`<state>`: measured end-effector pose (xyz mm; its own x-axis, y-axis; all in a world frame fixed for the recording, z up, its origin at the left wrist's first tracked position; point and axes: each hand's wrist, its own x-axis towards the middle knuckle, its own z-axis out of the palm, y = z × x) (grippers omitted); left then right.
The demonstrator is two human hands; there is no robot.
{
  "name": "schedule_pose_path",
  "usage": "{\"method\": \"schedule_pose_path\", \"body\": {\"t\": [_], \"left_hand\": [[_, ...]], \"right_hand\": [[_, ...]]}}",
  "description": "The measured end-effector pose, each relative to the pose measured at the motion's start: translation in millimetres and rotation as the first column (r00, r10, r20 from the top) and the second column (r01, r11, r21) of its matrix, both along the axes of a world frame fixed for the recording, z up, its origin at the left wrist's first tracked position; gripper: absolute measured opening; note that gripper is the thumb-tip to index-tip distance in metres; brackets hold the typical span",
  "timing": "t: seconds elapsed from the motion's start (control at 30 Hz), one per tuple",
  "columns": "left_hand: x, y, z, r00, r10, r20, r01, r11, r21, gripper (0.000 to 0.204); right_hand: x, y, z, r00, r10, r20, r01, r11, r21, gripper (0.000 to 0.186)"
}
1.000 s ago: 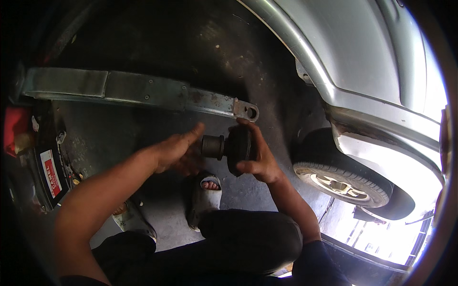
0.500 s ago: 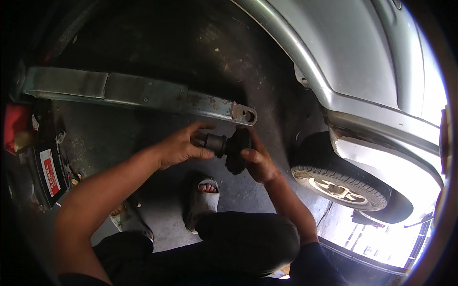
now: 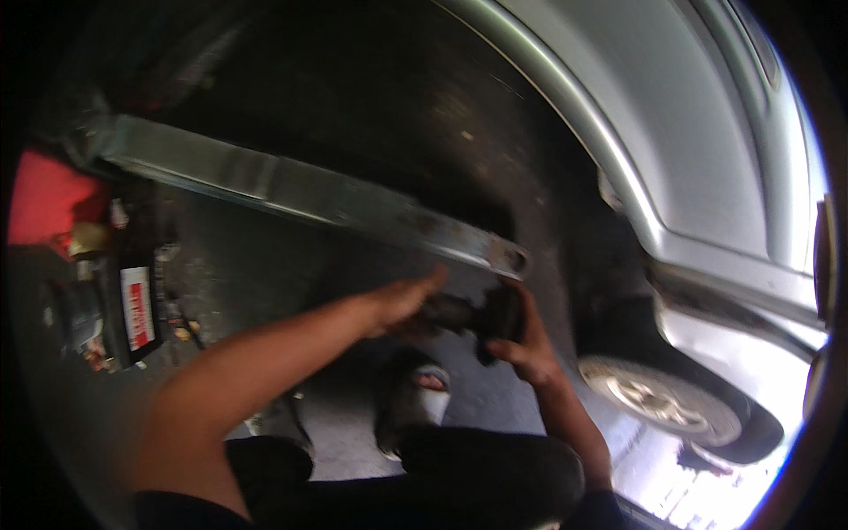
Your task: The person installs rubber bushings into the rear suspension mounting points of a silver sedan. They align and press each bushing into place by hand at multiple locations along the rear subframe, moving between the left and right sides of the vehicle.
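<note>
In front of my knees, both hands are at a dark, greasy-looking part (image 3: 501, 320) with a narrow cylindrical end and a wider, lobed body. My right hand (image 3: 533, 343) grips the wider body, with the thumb on the near side and the fingers behind it. At the cylindrical end is my left hand (image 3: 405, 305), turned side-on; its fingers are blurred and partly hidden, so their hold cannot be made out. Just beyond the part lies the holed end of a long grey metal arm (image 3: 331, 196).
A silver car body (image 3: 636, 115) curves along the right, with a wheel (image 3: 654, 397) below it. At the left are a red object (image 3: 53, 199) and a dark box with a red-and-white label (image 3: 138, 307). My shoe (image 3: 415, 411) rests on the dark floor below my hands.
The whole view has shifted, so the scene sits farther right and lower, with more blur. My right hand keeps its grip. My left hand's spread fingers no longer show clearly.
</note>
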<state>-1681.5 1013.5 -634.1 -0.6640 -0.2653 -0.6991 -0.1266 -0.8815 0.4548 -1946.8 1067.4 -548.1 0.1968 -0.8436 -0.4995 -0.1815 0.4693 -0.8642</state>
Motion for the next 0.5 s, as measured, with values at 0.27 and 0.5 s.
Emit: {"method": "schedule_pose_path", "body": {"t": [0.27, 0.5], "left_hand": [[9, -7, -11, 0.974, 0.093, -0.207, -0.158, 0.933, -0.324, 0.046], [11, 3, -14, 0.977, 0.167, -0.131, -0.188, 0.966, -0.175, 0.056]], "right_hand": [[17, 4, -19, 0.947, -0.161, 0.277, 0.120, 0.980, 0.157, 0.105], [34, 1, -18, 0.967, -0.103, 0.233, 0.084, 0.992, 0.091, 0.105]]}}
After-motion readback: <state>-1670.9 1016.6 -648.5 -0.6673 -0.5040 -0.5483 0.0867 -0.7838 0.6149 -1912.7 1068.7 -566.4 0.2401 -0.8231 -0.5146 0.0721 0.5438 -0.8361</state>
